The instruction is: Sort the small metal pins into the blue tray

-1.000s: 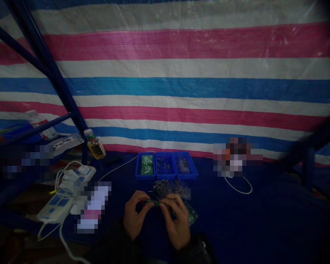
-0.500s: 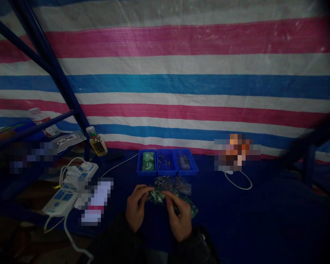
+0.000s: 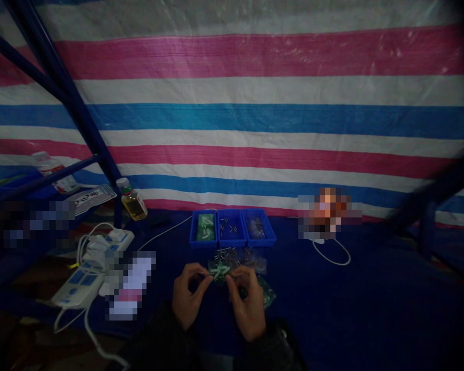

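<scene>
A small green plastic bag (image 3: pixel 218 272) with pale, slim pieces in it is pinched between both hands. My left hand (image 3: pixel 188 294) grips its left edge with thumb and index finger; my right hand (image 3: pixel 250 303) does the same at the right edge. Behind my right fingers lies more green plastic (image 3: pixel 268 294), partly hidden; I cannot tell if it belongs to the same bag. Just beyond the fingers are loose metal pins (image 3: pixel 225 253) and a clear bag (image 3: pixel 258 264) with small dark pieces.
Three blue trays side by side hold a green bag (image 3: pixel 205 226), a few metal pins (image 3: pixel 232 228) and a clear bag (image 3: pixel 256 228). To the left are a power strip (image 3: pixel 79 288), a blurred phone-like slab (image 3: pixel 133 283) and a bottle (image 3: pixel 133 203). A white cable loop (image 3: pixel 338 263) lies right.
The bag's pale pieces show more plainly between my fingers, and my fingers have become more bent. The whole view has shifted slightly, with things sitting a little further left.
</scene>
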Available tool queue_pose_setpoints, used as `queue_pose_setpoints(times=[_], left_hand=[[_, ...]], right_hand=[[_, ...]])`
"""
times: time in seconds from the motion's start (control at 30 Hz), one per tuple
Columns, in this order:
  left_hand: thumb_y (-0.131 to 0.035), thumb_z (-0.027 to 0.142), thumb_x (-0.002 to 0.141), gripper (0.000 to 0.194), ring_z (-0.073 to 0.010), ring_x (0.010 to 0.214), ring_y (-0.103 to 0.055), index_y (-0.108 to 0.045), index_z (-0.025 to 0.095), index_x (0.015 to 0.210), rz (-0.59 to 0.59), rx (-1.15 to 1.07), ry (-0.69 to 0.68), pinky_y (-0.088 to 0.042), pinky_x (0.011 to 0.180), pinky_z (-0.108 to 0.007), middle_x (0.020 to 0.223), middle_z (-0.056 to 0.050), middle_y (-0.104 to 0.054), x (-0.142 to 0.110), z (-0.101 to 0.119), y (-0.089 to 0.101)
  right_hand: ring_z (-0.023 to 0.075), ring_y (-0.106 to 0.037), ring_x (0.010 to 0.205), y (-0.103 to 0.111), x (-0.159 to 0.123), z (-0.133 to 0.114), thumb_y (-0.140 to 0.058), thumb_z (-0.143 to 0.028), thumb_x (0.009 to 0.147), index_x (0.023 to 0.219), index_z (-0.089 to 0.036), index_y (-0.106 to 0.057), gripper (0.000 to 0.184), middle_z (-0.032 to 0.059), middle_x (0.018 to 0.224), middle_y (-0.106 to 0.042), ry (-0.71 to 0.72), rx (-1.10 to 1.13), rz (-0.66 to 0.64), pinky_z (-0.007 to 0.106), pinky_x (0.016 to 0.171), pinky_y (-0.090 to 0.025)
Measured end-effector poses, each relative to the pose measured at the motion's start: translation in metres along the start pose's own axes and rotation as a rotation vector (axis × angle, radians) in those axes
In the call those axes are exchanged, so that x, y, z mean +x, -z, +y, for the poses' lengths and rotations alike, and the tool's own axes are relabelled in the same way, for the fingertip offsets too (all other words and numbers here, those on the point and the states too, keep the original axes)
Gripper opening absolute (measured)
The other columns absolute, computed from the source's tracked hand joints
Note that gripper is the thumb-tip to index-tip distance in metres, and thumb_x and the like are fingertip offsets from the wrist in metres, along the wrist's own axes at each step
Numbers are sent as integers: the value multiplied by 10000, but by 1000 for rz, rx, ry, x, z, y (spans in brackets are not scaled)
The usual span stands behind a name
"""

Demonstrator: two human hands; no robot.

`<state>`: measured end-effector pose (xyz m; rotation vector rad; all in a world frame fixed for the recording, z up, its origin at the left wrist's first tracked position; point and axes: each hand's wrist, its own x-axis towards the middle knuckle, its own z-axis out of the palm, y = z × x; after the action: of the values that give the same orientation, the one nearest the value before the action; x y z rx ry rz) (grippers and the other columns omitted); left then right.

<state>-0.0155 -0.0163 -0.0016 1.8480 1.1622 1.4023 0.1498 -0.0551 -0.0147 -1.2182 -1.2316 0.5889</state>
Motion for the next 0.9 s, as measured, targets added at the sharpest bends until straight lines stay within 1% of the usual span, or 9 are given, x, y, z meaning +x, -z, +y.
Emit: queue_pose_setpoints(times=[0.07,0.2,0.3,0.43,0.6,0.67,0.73,0.8,0.9], left_hand=[[-657,240,929,79,-190,817,-692,-692,193,982,-36,0,-1,-551,745,-287,904,-43,-708,0,0,1],[-533,238,999,229,-227,958,-688,-756,212,1042,-107,9,-68,-546,839,-326,997,-84,-730,5,4,4],[-560,252,988,226,-241,967,-676,-775,228,1055,-107,34,-92,-544,841,-342,991,-88,-748,8,6,5],[-639,287,947,165,-241,902,-655,-788,225,980,-98,70,-114,-537,780,-342,919,-84,-730,9,6,6],[-606,277,965,179,-233,916,-655,-741,200,878,-72,62,-95,-531,828,-351,902,-75,-707,6,5,5],[-617,270,959,142,-217,879,-670,-713,192,890,-74,47,-54,-539,807,-328,885,-60,-705,3,3,3],[-652,263,938,87,-195,831,-684,-692,189,913,-33,38,-14,-546,764,-293,879,-43,-700,0,0,2],[-668,256,927,70,-190,846,-695,-693,190,931,8,40,-10,-549,782,-285,912,-43,-704,-1,-2,1],[-610,245,966,135,-208,940,-696,-737,199,978,-89,51,-39,-544,843,-302,985,-67,-711,-1,-1,3]], right_hand=[[137,-577,533,0,0,1,-587,-310,987,1040,-212,-606,113,-27,679,-625,-14,9,-19,241,524,-446],[139,-604,567,4,1,-3,-527,-297,1010,1040,-206,-691,190,-2,721,-654,63,23,-80,252,577,-478],[150,-644,607,7,2,-6,-483,-269,1019,1127,-203,-704,255,-2,704,-667,91,29,-66,264,635,-509],[161,-666,635,9,2,-9,-496,-256,1011,1178,-209,-707,273,4,717,-687,105,22,-72,277,669,-534],[202,-692,841,8,5,-15,-599,-268,977,1024,-232,-775,186,75,962,-710,163,-39,-62,308,760,-562],[210,-685,879,7,5,-14,-585,-286,988,934,-217,-774,208,89,980,-695,164,-54,-45,307,763,-557],[190,-681,793,4,4,-11,-582,-300,992,901,-201,-741,209,74,907,-697,124,-39,-41,280,699,-547],[167,-666,687,1,2,-7,-586,-310,991,965,-195,-698,162,35,796,-695,60,3,-44,252,634,-531],[147,-636,593,0,0,-4,-595,-343,985,1051,-190,-661,179,0,721,-683,-6,51,-41,230,568,-508]])
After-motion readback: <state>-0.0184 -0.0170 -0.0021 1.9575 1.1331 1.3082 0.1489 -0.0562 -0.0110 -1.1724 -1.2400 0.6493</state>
